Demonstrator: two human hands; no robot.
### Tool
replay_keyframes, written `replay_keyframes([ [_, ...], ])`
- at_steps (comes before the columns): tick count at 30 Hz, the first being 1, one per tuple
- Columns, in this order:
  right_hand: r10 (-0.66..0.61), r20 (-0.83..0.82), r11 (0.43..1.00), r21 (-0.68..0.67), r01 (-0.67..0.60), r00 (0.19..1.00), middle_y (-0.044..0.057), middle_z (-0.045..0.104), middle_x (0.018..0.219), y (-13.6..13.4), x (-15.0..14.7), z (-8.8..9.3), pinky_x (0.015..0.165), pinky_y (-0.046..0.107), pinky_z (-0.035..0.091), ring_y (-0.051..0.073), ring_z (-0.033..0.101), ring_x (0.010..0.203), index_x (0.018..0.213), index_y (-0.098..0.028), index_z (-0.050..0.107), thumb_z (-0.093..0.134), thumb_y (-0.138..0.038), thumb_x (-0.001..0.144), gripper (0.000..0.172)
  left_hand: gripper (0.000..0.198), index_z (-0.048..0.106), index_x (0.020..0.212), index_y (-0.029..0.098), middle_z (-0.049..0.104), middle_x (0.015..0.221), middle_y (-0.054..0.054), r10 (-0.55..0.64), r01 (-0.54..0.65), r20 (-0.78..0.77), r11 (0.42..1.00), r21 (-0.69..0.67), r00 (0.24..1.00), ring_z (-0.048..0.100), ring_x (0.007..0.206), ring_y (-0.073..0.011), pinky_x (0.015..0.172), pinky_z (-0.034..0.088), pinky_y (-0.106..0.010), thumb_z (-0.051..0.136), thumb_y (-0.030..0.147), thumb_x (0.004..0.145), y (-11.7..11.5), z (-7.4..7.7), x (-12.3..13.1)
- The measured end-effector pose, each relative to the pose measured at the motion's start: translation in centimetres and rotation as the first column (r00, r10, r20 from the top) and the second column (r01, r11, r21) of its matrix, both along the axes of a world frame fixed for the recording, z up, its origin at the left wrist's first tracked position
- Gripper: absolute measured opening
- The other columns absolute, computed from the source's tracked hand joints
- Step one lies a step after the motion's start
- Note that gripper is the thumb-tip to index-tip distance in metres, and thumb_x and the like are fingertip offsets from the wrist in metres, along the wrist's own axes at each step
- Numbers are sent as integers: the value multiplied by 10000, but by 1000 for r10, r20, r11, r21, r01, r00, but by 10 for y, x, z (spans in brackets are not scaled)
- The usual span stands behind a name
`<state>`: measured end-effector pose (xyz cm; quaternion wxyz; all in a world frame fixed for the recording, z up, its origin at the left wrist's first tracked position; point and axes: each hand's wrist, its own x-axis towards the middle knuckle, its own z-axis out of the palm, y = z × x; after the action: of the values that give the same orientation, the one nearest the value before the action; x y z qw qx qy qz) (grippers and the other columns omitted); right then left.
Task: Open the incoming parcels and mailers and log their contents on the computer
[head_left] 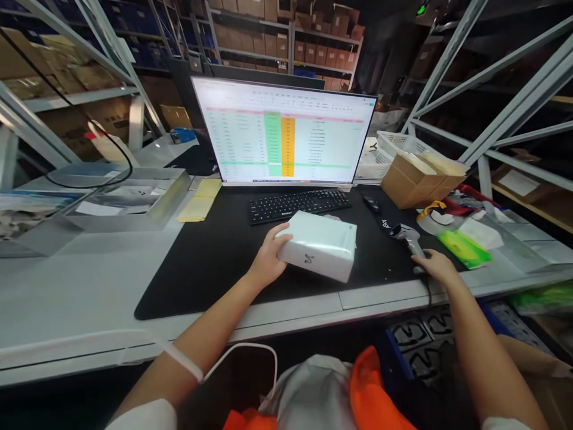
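Note:
My left hand [268, 257] grips the left end of a white box [320, 245], tilted up off the black desk mat [210, 263] in front of the keyboard [299, 205]. My right hand [436, 266] rests on the handle of a grey barcode scanner [405, 237] lying on the mat's right edge, fingers curled round it. A monitor [284, 131] showing a spreadsheet with green and orange columns stands behind the keyboard.
A mouse [371, 204] lies right of the keyboard. An open cardboard box [418, 179], a white basket [398, 143] and a green packet [463, 248] sit at right. Yellow papers [201, 200] and a clear tray [129, 200] lie at left. Metal shelving with cartons surrounds the desk.

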<state>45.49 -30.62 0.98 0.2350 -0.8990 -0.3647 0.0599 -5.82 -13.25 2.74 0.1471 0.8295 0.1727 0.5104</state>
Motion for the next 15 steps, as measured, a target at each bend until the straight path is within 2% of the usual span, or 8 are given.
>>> replay_keyframes([
  [2,12,-83,999,54,-8,996,204,706,855,14,-4,4,840,486,548,429,694,932,762,-171,668,760,-362,626,252,650,560,1328,272,450,1576,-112,-39,46,-61,990,130,997,477,1468,-269,1125,522,-439,538,-98,794,-3,1,-1],
  [3,21,-115,997,83,-11,993,182,697,824,18,-9,6,816,475,553,416,694,913,733,-191,634,742,-367,621,235,675,556,1338,274,425,1600,-108,-51,64,-82,983,173,995,447,1493,-269,1127,526,-431,503,-120,792,-4,2,-1],
  [5,46,-168,987,158,-19,985,138,687,805,15,-20,12,749,440,566,370,697,870,766,-211,599,683,-436,659,262,709,540,1368,283,392,1631,-101,-63,83,-91,968,238,994,403,1522,-277,1143,521,-439,477,-136,800,-5,4,-2],
  [7,134,-283,957,287,-49,950,109,703,871,3,-32,21,705,400,576,324,700,873,867,-218,600,627,-508,705,333,718,526,1389,296,377,1644,-94,-65,85,-79,957,278,995,383,1532,-286,1155,514,-456,483,-136,817,-6,6,-2],
  [9,304,-463,894,442,-80,832,89,721,957,-13,-47,37,706,383,583,292,698,880,971,-226,616,667,-537,707,411,714,524,1395,300,379,1645,-95,-64,86,-81,951,297,995,381,1532,-296,1155,515,-461,501,-132,826,-7,8,-2],
  [11,451,-590,847,519,-114,669,60,716,880,-25,-65,57,665,351,566,251,675,768,1006,-223,648,777,-504,668,458,697,529,1391,290,388,1640,-103,-58,84,-98,953,292,994,404,1519,-294,1147,524,-444,514,-123,831,-9,9,-2],
  [12,480,-618,850,502,-158,622,41,694,789,-29,-76,66,620,328,542,226,642,684,988,-213,665,817,-478,655,452,683,533,1388,284,395,1637,-109,-54,83,-111,955,283,992,419,1510,-291,1144,527,-437,518,-116,834,-9,10,-2],
  [15,492,-588,869,283,-407,642,0,611,607,-34,-109,91,524,280,454,172,540,542,896,-171,701,833,-410,665,358,636,550,1367,270,412,1625,-118,-56,95,-152,961,261,987,438,1498,-294,1145,526,-442,516,-98,849,-11,11,-2],
])
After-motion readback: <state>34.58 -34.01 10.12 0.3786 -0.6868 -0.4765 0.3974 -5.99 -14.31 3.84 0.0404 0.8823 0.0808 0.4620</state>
